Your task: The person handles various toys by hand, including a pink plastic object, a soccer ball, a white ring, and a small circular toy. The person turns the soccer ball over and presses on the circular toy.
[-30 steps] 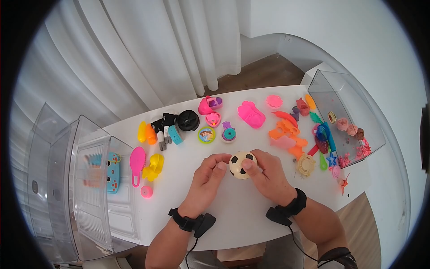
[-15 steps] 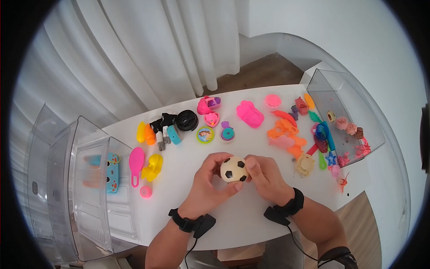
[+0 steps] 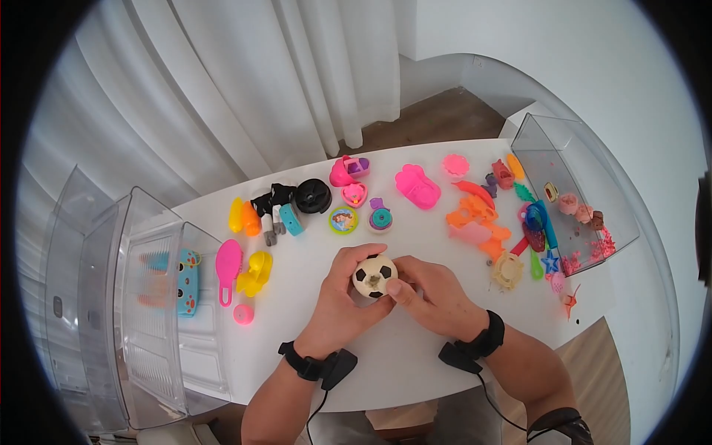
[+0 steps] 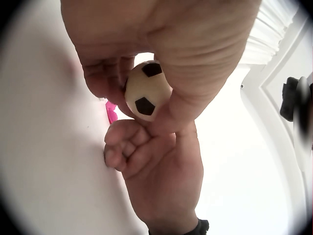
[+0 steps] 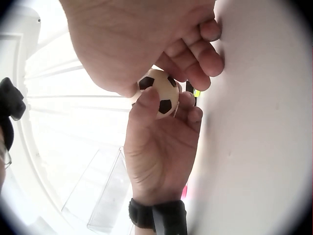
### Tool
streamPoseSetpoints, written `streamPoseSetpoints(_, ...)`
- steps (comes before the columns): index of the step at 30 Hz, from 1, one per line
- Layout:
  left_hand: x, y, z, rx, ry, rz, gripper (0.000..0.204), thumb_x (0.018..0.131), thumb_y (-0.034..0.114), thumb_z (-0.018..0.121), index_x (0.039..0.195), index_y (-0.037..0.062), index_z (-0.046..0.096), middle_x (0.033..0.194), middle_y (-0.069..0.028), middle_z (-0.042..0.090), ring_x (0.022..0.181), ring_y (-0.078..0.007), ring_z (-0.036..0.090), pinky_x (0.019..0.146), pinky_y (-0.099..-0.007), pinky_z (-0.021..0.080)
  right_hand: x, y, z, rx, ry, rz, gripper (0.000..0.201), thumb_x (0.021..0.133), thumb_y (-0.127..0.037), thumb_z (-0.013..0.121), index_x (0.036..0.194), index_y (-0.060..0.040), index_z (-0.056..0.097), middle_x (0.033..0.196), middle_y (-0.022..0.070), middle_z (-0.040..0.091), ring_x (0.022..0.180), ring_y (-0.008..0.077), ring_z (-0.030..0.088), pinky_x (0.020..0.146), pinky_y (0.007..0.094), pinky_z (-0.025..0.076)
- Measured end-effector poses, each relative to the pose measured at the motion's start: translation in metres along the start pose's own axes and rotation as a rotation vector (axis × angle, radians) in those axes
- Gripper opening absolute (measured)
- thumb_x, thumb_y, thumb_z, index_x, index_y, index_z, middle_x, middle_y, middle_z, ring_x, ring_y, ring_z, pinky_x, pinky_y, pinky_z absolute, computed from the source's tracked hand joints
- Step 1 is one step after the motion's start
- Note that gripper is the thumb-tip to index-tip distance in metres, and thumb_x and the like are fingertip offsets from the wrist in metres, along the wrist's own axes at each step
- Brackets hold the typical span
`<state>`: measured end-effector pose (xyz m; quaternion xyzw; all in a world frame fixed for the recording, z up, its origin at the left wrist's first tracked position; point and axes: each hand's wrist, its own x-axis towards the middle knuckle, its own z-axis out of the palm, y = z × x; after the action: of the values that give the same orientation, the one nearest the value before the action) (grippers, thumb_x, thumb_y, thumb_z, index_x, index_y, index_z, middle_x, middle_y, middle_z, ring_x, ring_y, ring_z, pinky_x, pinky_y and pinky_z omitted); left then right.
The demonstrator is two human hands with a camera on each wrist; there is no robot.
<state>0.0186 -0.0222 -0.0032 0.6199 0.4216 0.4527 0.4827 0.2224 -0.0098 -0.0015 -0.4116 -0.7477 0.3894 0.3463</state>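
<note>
A small cream ball (image 3: 365,285) with black pentagons is held above the white table, with a brownish mark on the side facing up. The left hand (image 3: 341,305) grips it from the left, thumb below and fingers around the far side. From the right, the right hand (image 3: 443,302) has its thumb and index finger at the ball's edge. In the left wrist view the ball (image 4: 149,88) lies between the left hand's (image 4: 161,29) thumb and fingers. The right wrist view shows the ball (image 5: 165,87) between both hands, the right hand's (image 5: 137,39) other fingers loosely bent.
Toys line the table's far side: a black round piece (image 3: 313,196), a pink mould (image 3: 417,187) and orange pieces (image 3: 472,211). A pink brush (image 3: 229,261) and yellow toy (image 3: 255,273) lie left. Clear bins stand at the left (image 3: 152,326) and right (image 3: 552,163).
The ball has moved left and been turned, so the marked side shows. The left hand has closed around it, while the right hand has shifted left, its thumb still near the ball.
</note>
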Motion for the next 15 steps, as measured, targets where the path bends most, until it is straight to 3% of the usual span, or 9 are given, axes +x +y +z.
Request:
streamPoseSetpoints(5,0.0010,-0.0002,-0.0015,0.095,0.020,0.038,0.069,0.079,-0.003,0.083,0.143,0.0106,0.059,0.124,-0.0074,0.055,0.117,-0.0207,0.061,0.102,-0.0338,0.051,0.0009,-0.0020,-0.0028,-0.004,-0.025,0.017,0.045,0.109,-0.047,0.059,0.116,-0.0032,0.069,0.085,0.0114,0.069,0.076,0.0261,0.068,0.071,0.0383,0.054)
streamPoseSetpoints(8,0.0016,0.0020,-0.0019,0.099,-0.007,0.059,0.073,0.078,-0.005,0.082,0.145,0.0111,0.058,0.125,-0.0095,0.054,0.119,-0.0242,0.060,0.103,-0.0353,0.051,0.0004,0.0011,-0.0036,0.042,-0.062,0.045,0.046,0.107,-0.048,0.062,0.119,-0.0032,0.068,0.086,0.0110,0.069,0.076,0.0256,0.067,0.072,0.0378,0.054)
streamPoseSetpoints(11,0.0017,-0.0001,-0.0011,0.214,-0.024,0.137,0.080,0.076,-0.005,0.086,0.148,0.0096,0.055,0.132,-0.0082,0.055,0.122,-0.0221,0.062,0.105,-0.0325,0.051,0.0007,0.0004,-0.0018,0.029,-0.029,0.017,0.047,0.104,-0.047,0.067,0.121,-0.0027,0.065,0.088,0.0107,0.070,0.077,0.0254,0.067,0.072,0.0374,0.054)
streamPoseSetpoints(15,0.0012,0.0004,0.0015,0.200,-0.049,0.107,0.080,0.075,-0.004,0.087,0.147,0.0091,0.054,0.132,-0.0091,0.055,0.123,-0.0246,0.062,0.106,-0.0333,0.051,0.0012,-0.0022,-0.0017,-0.017,-0.033,0.036,0.045,0.098,-0.038,0.074,0.122,-0.0023,0.062,0.090,0.0107,0.070,0.077,0.0254,0.068,0.072,0.0375,0.055)
